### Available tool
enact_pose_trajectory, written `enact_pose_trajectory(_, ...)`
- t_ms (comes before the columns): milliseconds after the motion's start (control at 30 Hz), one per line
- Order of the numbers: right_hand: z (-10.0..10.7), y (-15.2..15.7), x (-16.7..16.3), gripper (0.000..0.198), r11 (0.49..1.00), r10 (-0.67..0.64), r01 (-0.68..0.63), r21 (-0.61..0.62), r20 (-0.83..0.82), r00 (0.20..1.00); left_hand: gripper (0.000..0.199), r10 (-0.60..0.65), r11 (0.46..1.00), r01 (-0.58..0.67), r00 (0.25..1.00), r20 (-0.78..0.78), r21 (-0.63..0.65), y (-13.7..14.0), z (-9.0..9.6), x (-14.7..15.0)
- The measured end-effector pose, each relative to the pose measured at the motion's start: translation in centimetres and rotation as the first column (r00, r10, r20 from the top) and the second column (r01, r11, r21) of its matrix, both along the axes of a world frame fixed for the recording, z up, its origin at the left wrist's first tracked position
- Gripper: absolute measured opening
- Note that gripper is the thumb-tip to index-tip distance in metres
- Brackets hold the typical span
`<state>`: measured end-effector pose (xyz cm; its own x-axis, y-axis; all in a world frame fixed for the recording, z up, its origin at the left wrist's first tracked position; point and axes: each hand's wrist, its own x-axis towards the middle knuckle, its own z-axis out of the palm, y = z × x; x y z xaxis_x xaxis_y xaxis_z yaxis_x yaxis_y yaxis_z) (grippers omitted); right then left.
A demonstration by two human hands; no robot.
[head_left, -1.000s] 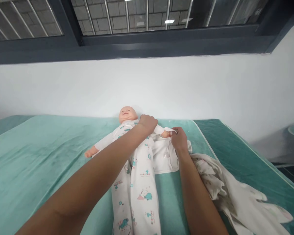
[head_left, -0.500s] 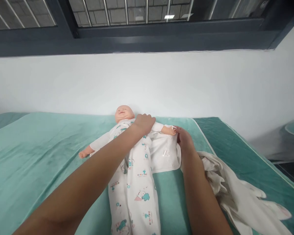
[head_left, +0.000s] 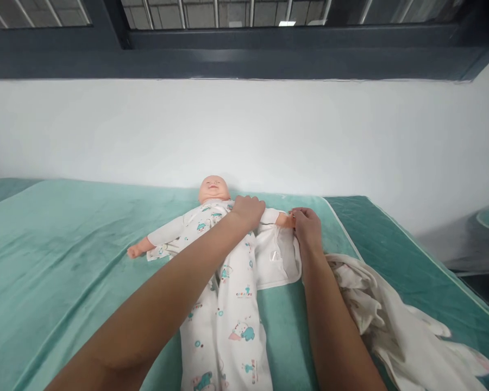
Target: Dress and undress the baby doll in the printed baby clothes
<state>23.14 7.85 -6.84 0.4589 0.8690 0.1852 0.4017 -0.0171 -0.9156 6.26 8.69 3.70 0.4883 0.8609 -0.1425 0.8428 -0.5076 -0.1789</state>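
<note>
A baby doll lies on its back, its head toward the wall, in white printed clothes. Its arms are spread to the sides in white sleeves. My left hand crosses over the doll's body, fingers curled around the sleeved upper arm at the right of the picture. At the end of that same arm, my right hand pinches the doll's hand. Under this arm a white cloth flap lies spread out. The doll's other hand rests free on the sheet.
A green sheet covers the surface beneath the doll. Crumpled white cloth lies to the right of my right forearm. Behind stands a white wall, with a dark window frame and bars above it.
My view has shifted slightly. My right fingers have closed further over the doll's hand, hiding more of it. My left hand stays at the doll's upper arm.
</note>
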Motion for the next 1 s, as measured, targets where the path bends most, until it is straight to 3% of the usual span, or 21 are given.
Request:
enact_pose_trajectory(100, 0.7, -0.3, -1.0, 0.027, 0.997, -0.059, 0.055, 0.058, 0.078, 0.995, 0.034, 0.007, 1.0, -0.007, 0.999, 0.033, -0.008, -1.1, 0.2, -0.5)
enact_pose_trajectory(233, 1.7, -1.0, -3.2, 0.026, 0.979, 0.088, -0.123, 0.164, 0.207, 0.974, 0.028, 0.061, 0.995, -0.084, 0.945, 0.321, 0.058, -3.6, 0.4, -4.0)
enact_pose_trajectory(333, 2.1, -1.6, -4.9, 0.027, 0.965, 0.217, -0.248, 0.09, 0.261, 0.941, 0.031, 0.143, 0.969, -0.234, 0.799, 0.584, 0.083, -5.3, -0.3, -8.1)
enact_pose_trajectory(433, 2.3, -1.9, -6.2, 0.03, 0.94, 0.307, -0.339, 0.033, 0.346, 0.887, 0.036, 0.193, 0.946, -0.325, 0.585, 0.788, 0.01, -6.2, -1.7, -11.4)
enact_pose_trajectory(533, 2.3, -2.1, -7.3, 0.035, 0.9, 0.385, -0.434, 0.047, 0.382, 0.84, 0.039, 0.239, 0.921, -0.384, 0.412, 0.879, -0.071, -6.4, -3.0, -12.7)
enact_pose_trajectory(600, 2.5, -2.6, -8.1, 0.038, 0.87, 0.44, -0.487, 0.081, 0.318, 0.839, 0.037, 0.227, 0.907, -0.416, 0.363, 0.904, -0.061, -6.3, -3.5, -12.7)
enact_pose_trajectory(700, 3.2, -3.5, -9.5, 0.039, 0.811, 0.556, -0.57, 0.13, 0.13, 0.821, 0.034, 0.173, 0.897, -0.441, 0.375, 0.911, 0.011, -6.2, -3.9, -12.1)
enact_pose_trajectory(800, 3.8, -4.1, -10.4, 0.041, 0.757, 0.637, -0.632, 0.169, 0.03, 0.771, 0.033, 0.15, 0.875, -0.476, 0.444, 0.883, 0.091, -6.3, -3.9, -11.4)
enact_pose_trajectory(900, 4.1, -4.4, -10.7, 0.046, 0.738, 0.663, -0.654, 0.168, 0.004, 0.749, 0.034, 0.154, 0.849, -0.498, 0.554, 0.819, 0.177, -6.6, -3.7, -10.8)
enact_pose_trajectory(1000, 4.3, -4.5, -10.6, 0.052, 0.704, 0.689, -0.694, 0.149, 0.093, 0.719, 0.035, 0.125, 0.839, -0.477, 0.637, 0.761, 0.262, -6.9, -3.5, -10.3)
